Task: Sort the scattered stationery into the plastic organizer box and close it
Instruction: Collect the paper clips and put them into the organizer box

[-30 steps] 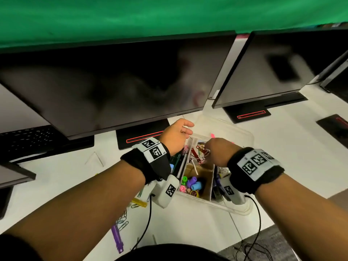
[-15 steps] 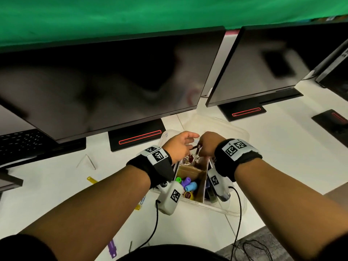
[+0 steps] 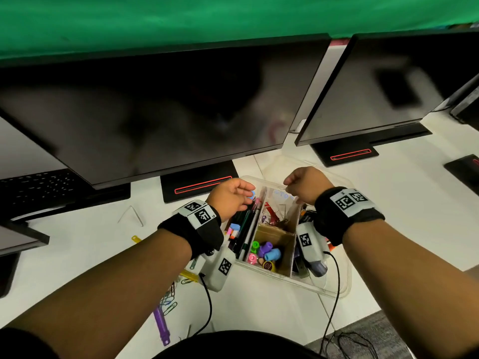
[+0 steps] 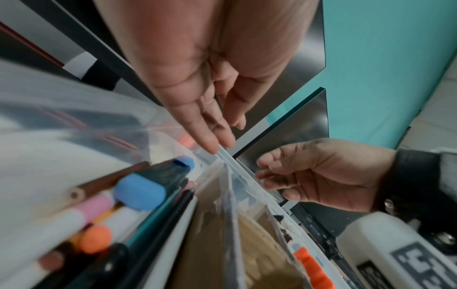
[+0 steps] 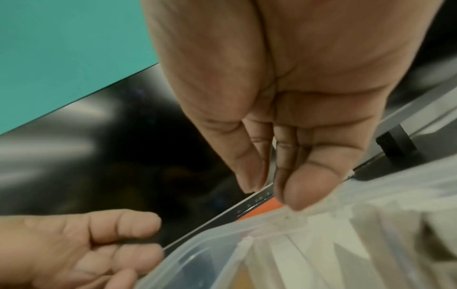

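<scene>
Partly done. Clear plastic organizer box (image 3: 334, 286) near front edge of bench (image 3: 259, 312), lid (image 3: 280, 164) open behind it toward the monitors. Left compartment loaded with pens and pencils (image 3: 243, 229), middle with coloured caps (image 3: 267, 251) and clips. Left hand (image 3: 230, 196) relaxed, fingers extended, touching far rim, gripping nothing. Right hand (image 3: 305, 185) curled, fingertips pinched at far rim; anything held too small to tell. Outstanding: paper clips (image 3: 168, 304), purple strip (image 3: 162, 325), yellow strip (image 3: 189, 275) loose on bench left of box; lid not closed.
</scene>
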The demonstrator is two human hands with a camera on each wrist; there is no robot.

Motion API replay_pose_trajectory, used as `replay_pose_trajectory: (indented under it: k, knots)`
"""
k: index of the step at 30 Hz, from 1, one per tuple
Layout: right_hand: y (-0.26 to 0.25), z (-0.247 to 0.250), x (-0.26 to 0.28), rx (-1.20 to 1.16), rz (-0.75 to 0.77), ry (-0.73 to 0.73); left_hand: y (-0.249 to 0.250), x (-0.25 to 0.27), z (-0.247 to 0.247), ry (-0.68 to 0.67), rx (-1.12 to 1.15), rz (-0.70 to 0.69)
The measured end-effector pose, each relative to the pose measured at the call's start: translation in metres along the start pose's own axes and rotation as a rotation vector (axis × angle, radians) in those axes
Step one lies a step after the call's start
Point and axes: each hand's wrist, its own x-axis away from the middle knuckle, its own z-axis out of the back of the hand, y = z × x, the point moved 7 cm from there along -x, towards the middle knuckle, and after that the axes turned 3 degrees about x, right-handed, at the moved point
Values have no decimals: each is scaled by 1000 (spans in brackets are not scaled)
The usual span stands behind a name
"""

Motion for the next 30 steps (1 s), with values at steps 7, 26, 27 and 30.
replay_pose_trajectory:
  k: [7, 26, 27, 30]
  knots:
    - [-50, -33, 28, 59, 170, -193, -4, 6, 33, 83, -29, -28]
    - [-88, -251, 147, 963, 791, -851, -173, 97, 140, -241, -1242, 152]
    - [-80, -257, 149, 1001, 792, -880, -178, 104, 136, -274, -1278, 126]
    - [-53, -274, 150, 1005, 770, -906, -202, 127, 125, -342, -1385, 19]
